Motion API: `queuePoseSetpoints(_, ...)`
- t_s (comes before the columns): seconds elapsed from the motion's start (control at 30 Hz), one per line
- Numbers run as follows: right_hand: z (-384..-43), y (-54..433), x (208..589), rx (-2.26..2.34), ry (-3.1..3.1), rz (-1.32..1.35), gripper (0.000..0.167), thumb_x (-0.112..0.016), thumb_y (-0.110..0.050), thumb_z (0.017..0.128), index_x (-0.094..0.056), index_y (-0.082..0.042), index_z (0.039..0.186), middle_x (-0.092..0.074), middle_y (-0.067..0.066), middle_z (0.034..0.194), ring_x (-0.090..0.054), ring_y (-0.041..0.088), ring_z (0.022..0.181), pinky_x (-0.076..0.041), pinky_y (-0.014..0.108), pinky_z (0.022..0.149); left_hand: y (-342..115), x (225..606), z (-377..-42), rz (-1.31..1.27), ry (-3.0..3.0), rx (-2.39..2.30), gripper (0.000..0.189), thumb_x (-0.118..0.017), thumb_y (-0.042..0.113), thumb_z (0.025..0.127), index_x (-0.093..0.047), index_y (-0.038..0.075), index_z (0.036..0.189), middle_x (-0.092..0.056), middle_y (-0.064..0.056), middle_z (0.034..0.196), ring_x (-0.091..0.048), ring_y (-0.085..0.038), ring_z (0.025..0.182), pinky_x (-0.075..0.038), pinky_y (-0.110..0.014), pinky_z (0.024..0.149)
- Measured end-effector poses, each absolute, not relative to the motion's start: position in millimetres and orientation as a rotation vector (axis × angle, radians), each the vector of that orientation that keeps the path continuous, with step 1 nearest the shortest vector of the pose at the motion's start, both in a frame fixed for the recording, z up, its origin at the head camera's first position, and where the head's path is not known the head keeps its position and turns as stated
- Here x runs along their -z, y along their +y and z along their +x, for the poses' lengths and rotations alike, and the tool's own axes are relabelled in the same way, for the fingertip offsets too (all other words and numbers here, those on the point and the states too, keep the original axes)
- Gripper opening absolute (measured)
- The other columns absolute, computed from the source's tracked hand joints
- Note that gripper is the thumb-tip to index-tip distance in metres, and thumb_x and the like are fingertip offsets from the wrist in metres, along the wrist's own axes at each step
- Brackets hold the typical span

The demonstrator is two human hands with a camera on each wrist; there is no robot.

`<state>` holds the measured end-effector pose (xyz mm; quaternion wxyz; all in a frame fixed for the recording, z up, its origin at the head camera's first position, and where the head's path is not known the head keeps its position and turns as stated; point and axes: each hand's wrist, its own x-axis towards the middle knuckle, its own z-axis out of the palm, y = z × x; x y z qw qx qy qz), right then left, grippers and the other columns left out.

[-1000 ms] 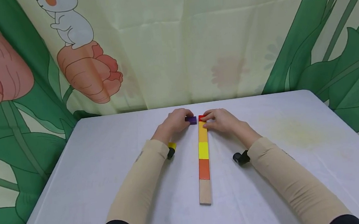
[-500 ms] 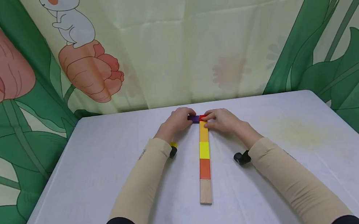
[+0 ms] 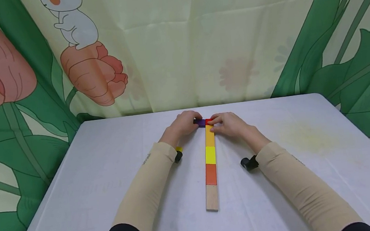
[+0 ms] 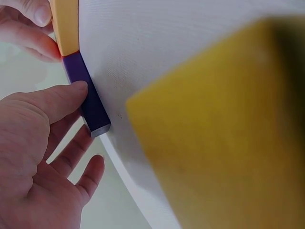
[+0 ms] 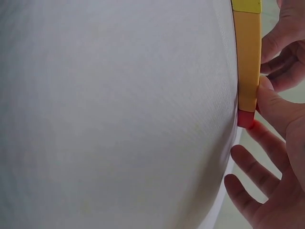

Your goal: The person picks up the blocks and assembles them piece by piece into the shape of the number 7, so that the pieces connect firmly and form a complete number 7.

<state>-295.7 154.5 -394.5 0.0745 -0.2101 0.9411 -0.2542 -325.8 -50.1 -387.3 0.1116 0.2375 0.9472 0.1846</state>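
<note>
My left hand (image 3: 183, 123) pinches a dark purple wooden block (image 4: 88, 93), thumb on its upper face and fingers behind. In the head view its right end meets the left side of a small red block (image 3: 208, 121). That red block caps the far end of a straight row: amber block (image 3: 209, 136), yellow block (image 3: 210, 155), orange-red block (image 3: 211, 174) and plain wood block (image 3: 211, 198). My right hand (image 3: 229, 123) touches the row's right side. Its thumb lies against the amber block and its index fingertip against the red block; the other fingers are spread loosely, as the right wrist view shows.
The row lies on a white-covered table (image 3: 281, 195), the joined blocks close to its far edge. Behind it hangs a curtain (image 3: 172, 56) printed with flowers and a rabbit. A black wrist camera (image 3: 249, 163) sits below the right wrist; a blurred yellow piece (image 4: 228, 129) fills much of the left wrist view.
My left hand has moved slightly right, bringing the purple block from a small gap up to the red block. Over the last half second both hands have stayed nearly still.
</note>
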Motion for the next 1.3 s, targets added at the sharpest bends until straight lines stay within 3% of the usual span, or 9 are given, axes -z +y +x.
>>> queuePoseSetpoints(1.3,-297.1,154.6,395.2,0.762,2.804,-0.588,0.041,-0.074,-0.022,0.094,-0.067,-0.010,0.132,-0.057,0.013,0.141,-0.045,0.037,0.135,-0.033,0.053,0.113,-63.6,386.1,-321.4,0.696,2.797,-0.636,0.040,-0.069,0.014,0.097,-0.063,0.011,0.136,-0.063,-0.006,0.131,-0.055,-0.022,0.117,-0.043,-0.037,0.107)
